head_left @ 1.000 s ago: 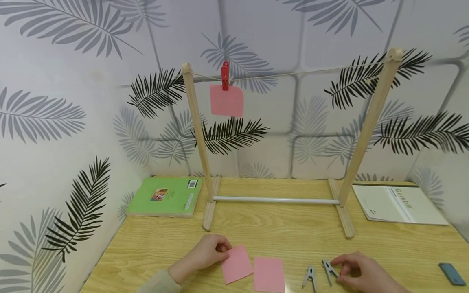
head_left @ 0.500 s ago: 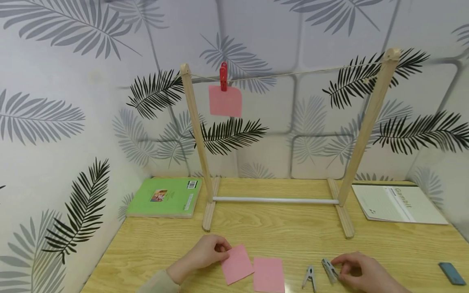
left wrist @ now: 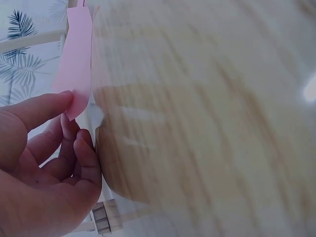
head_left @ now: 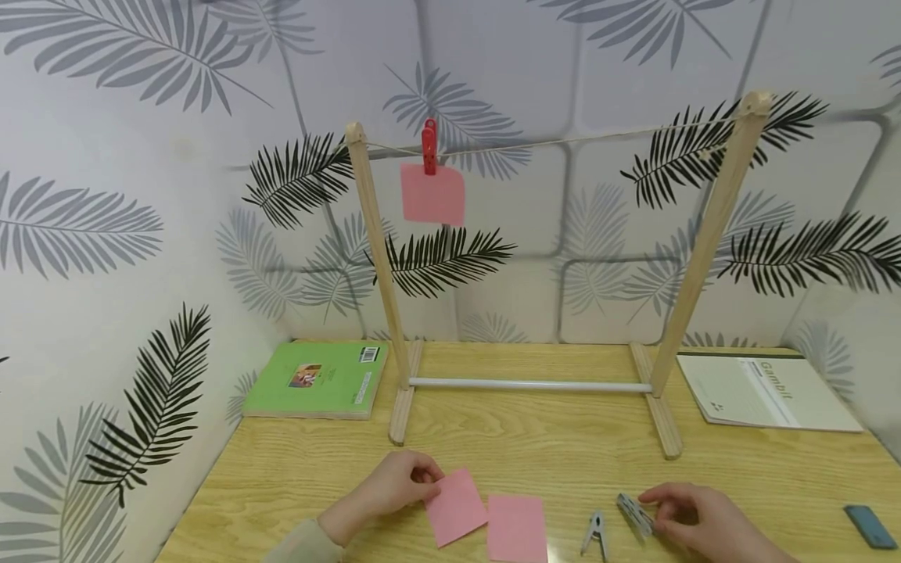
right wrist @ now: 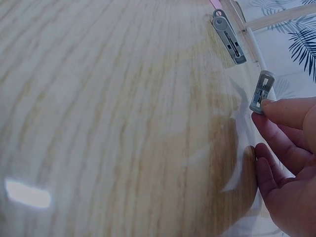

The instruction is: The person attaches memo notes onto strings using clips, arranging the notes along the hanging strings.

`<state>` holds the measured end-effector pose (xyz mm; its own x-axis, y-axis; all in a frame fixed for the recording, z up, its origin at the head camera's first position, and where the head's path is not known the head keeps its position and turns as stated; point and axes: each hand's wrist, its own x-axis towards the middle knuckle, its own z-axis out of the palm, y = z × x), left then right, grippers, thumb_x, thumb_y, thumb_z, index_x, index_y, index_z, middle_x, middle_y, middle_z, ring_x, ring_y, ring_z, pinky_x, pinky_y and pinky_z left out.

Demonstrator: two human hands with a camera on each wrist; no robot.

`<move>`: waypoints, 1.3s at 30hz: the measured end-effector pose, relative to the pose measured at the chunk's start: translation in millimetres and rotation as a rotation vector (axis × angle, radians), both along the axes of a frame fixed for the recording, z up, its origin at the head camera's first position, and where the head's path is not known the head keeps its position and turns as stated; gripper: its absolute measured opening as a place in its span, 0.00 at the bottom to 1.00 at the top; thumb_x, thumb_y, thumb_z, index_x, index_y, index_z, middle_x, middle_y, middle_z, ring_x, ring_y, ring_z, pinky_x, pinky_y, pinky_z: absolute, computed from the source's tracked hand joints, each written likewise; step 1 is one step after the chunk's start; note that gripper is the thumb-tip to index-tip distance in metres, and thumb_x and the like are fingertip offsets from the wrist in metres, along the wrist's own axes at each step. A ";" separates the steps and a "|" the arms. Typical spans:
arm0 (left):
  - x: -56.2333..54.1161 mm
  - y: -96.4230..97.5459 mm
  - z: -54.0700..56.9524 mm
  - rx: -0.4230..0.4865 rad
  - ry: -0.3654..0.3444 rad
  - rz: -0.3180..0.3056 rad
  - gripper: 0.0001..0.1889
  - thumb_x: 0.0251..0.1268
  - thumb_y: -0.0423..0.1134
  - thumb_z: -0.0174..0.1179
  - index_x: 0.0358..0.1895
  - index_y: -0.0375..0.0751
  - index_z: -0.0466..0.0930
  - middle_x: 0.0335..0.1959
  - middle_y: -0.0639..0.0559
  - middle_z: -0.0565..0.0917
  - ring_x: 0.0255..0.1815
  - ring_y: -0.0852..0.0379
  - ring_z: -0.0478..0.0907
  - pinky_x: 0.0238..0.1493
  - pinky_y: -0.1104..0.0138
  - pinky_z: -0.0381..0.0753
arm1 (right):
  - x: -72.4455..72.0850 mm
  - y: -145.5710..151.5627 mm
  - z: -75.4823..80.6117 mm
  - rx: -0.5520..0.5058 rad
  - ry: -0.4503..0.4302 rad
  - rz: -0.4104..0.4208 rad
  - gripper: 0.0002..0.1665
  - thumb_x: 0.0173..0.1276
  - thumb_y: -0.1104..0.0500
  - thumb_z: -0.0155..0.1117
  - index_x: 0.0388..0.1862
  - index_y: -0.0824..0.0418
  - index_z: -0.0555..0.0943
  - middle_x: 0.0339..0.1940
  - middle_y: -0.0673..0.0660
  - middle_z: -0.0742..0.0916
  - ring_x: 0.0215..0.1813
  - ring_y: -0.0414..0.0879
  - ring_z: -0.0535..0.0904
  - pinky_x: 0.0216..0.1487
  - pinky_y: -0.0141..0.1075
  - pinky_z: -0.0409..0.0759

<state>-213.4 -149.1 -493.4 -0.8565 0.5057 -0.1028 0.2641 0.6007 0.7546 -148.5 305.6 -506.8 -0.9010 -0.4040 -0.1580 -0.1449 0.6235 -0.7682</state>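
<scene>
Thumb and finger of the person's left grip (head_left: 400,486) pinch a pink note (head_left: 456,510) at its upper left corner, toward the near side of the wooden counter (head_left: 535,438), whose front edge is out of frame. The right grip (head_left: 704,521) pinches a gray clothespin (right wrist: 262,92) by one end; a second gray clothespin (right wrist: 230,39) lies just to its left, and a second pink note (head_left: 517,529) lies just beside the held one. The paper looks light, soft and easily creased, best taken by a corner or edge; the clothespin appears light, stiff and smooth, probably sprung, best squeezed at its handle ends. Compared with a second ago, the held clothespin has rolled, its spread legs no longer in profile; the left pinch is little changed. Beyond, a red clothespin (head_left: 429,148) holds a hanging note (head_left: 433,197) on the cord (head_left: 549,144) of a wooden frame (head_left: 383,274). A green book (head_left: 317,395) occupies the counter's back left corner, a notebook (head_left: 739,391) its back right.
</scene>
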 end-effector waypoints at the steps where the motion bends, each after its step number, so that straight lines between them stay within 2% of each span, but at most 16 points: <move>1: 0.3 -0.1 0.9 0.005 -0.008 0.001 0.02 0.60 0.32 0.67 0.35 0.38 0.86 0.25 0.57 0.79 0.26 0.67 0.70 0.28 0.75 0.69 | -0.2 0.0 0.6 0.002 -0.004 -0.004 0.20 0.68 0.55 0.67 0.54 0.65 0.82 0.31 0.45 0.84 0.32 0.29 0.74 0.36 0.27 0.73; 12: -1.9 -0.2 2.1 0.028 -0.063 0.011 0.04 0.62 0.34 0.66 0.36 0.37 0.86 0.27 0.57 0.80 0.28 0.66 0.72 0.29 0.74 0.71 | -3.3 -1.4 9.5 0.028 -0.031 -0.038 0.20 0.67 0.57 0.67 0.55 0.65 0.83 0.38 0.52 0.86 0.35 0.28 0.75 0.38 0.27 0.76; 18: -0.8 -1.0 6.7 0.047 -0.094 0.010 0.05 0.62 0.35 0.66 0.37 0.36 0.85 0.29 0.55 0.81 0.31 0.65 0.72 0.30 0.74 0.71 | -5.5 -0.6 10.5 0.010 0.015 -0.048 0.17 0.68 0.56 0.66 0.52 0.64 0.84 0.49 0.60 0.88 0.43 0.25 0.78 0.41 0.27 0.80; 21: -0.5 -1.4 9.5 0.058 -0.097 0.012 0.06 0.62 0.35 0.66 0.38 0.35 0.85 0.30 0.54 0.82 0.31 0.65 0.73 0.30 0.74 0.72 | -6.5 0.6 10.2 0.001 0.046 -0.040 0.17 0.69 0.57 0.65 0.52 0.66 0.84 0.49 0.62 0.88 0.43 0.24 0.78 0.42 0.27 0.80; 23: -1.0 -1.5 10.8 0.066 -0.101 0.016 0.06 0.63 0.34 0.66 0.39 0.35 0.86 0.31 0.54 0.81 0.32 0.64 0.73 0.31 0.74 0.72 | -6.8 1.5 10.3 -0.025 0.037 -0.040 0.18 0.69 0.58 0.65 0.52 0.68 0.83 0.49 0.64 0.87 0.42 0.24 0.79 0.41 0.27 0.80; 29: -4.2 -0.1 12.0 0.081 -0.123 0.029 0.06 0.64 0.35 0.65 0.39 0.35 0.86 0.29 0.55 0.79 0.31 0.64 0.72 0.28 0.74 0.70 | -7.5 2.2 12.4 -0.131 -0.039 -0.080 0.21 0.70 0.60 0.63 0.54 0.75 0.80 0.47 0.66 0.87 0.39 0.28 0.81 0.38 0.29 0.82; 33: -4.7 0.6 14.0 0.093 -0.120 0.027 0.06 0.64 0.34 0.65 0.39 0.34 0.85 0.30 0.55 0.80 0.32 0.64 0.72 0.31 0.74 0.71 | -8.3 2.5 14.3 -0.219 -0.111 -0.118 0.23 0.71 0.62 0.62 0.55 0.80 0.77 0.45 0.66 0.87 0.38 0.34 0.84 0.39 0.32 0.83; 39: -2.7 3.1 18.8 0.104 -0.113 0.038 0.06 0.64 0.34 0.65 0.39 0.33 0.85 0.30 0.53 0.80 0.34 0.61 0.73 0.34 0.73 0.72 | -9.9 2.3 19.7 -0.291 -0.180 -0.172 0.24 0.73 0.63 0.59 0.58 0.83 0.73 0.51 0.68 0.84 0.41 0.38 0.86 0.42 0.36 0.85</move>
